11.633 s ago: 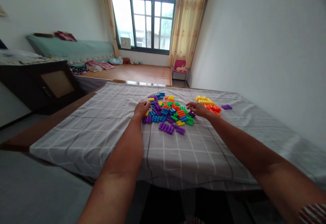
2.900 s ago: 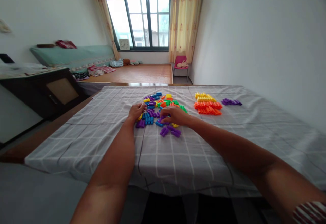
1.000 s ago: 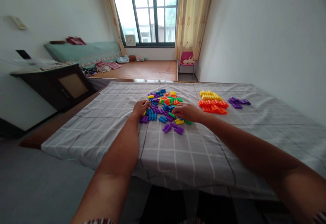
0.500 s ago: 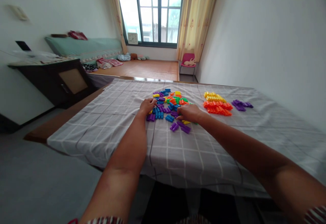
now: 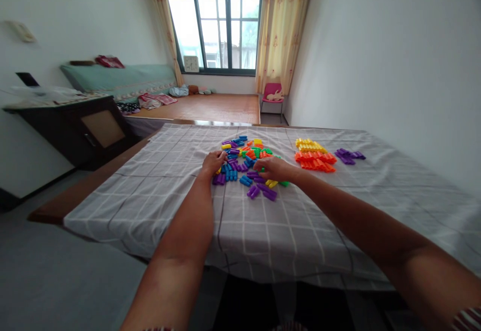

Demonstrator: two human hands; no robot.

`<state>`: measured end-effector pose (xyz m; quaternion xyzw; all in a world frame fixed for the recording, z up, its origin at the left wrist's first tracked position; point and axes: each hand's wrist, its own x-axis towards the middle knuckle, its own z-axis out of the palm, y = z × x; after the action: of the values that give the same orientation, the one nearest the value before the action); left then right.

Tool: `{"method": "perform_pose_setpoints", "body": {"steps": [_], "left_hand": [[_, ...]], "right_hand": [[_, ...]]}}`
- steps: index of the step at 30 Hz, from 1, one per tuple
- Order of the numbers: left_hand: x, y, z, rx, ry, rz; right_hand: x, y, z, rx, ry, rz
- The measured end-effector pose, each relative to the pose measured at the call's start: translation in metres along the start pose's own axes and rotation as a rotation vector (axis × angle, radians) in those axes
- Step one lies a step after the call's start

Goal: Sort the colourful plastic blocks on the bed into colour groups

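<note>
A loose pile of small plastic tube-like pieces in purple, blue, green, orange and yellow lies on the checked cloth. At the pile's left edge is my left hand (image 5: 214, 162), its fingers pressed together; what they hold, if anything, is hidden. Blue pieces (image 5: 231, 175) and purple pieces (image 5: 219, 178) lie just below it. My right hand (image 5: 273, 168) is over the pile's right side, fingers curled down beside a blue piece (image 5: 248, 162) and above purple pieces (image 5: 256, 177). Its grip is too small to make out. Nearest me are more purple pieces (image 5: 267, 192).
Right of the pile lie rows of yellow pieces (image 5: 310, 145) and orange pieces (image 5: 315, 161), with a purple group (image 5: 349, 156) beyond. A grey checked cloth (image 5: 150, 195) covers the table. Behind stand a low bed (image 5: 221, 107), a pink chair (image 5: 272, 93) and a dark cabinet (image 5: 75, 125).
The whole view has shifted slightly, so the scene sits lower and further left. My right hand has lifted a little, uncovering more purple and yellow pieces. My left hand stays at the pile's left edge.
</note>
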<state>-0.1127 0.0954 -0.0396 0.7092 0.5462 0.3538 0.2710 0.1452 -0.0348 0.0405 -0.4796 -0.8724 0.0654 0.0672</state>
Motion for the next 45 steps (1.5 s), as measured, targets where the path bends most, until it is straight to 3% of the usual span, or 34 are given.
{"method": "perform_pose_setpoints", "body": {"steps": [3, 7, 12, 17, 27, 30, 33, 37, 40, 42, 45], "left_hand": [[0.001, -0.002, 0.000, -0.003, 0.004, 0.014], [-0.001, -0.001, 0.000, -0.013, 0.006, 0.015], [-0.002, -0.003, 0.000, -0.047, 0.007, 0.035], [-0.001, -0.006, 0.001, -0.171, 0.039, 0.012], [-0.012, 0.005, -0.016, -0.472, 0.311, -0.131], [-0.010, 0.006, -0.015, -0.443, 0.330, -0.186], [-0.004, 0.014, -0.015, -0.307, 0.253, -0.244], [0.005, 0.031, -0.026, -0.281, 0.052, -0.397], [0.009, 0.036, -0.037, -0.300, -0.083, -0.490], [0.007, 0.030, -0.039, -0.291, -0.055, -0.465], [-0.001, 0.012, -0.033, -0.223, 0.156, -0.291]], "right_hand": [[0.009, -0.010, 0.006, -0.161, 0.047, -0.067], [0.025, -0.017, 0.011, -0.245, -0.038, -0.064], [0.036, 0.001, 0.009, -0.002, 0.085, 0.103], [0.027, 0.024, 0.013, 0.246, 0.180, 0.237], [-0.006, 0.077, 0.011, 0.432, 0.371, 0.321], [-0.024, 0.101, 0.005, 0.463, 0.470, 0.331], [-0.052, 0.136, -0.008, 0.559, 0.590, 0.394], [-0.105, 0.198, -0.026, 0.685, 0.834, 0.772], [-0.152, 0.246, -0.025, 0.559, 0.975, 1.068], [-0.179, 0.273, -0.017, 0.421, 0.957, 1.187], [-0.204, 0.299, -0.001, 0.265, 0.829, 1.300]]}}
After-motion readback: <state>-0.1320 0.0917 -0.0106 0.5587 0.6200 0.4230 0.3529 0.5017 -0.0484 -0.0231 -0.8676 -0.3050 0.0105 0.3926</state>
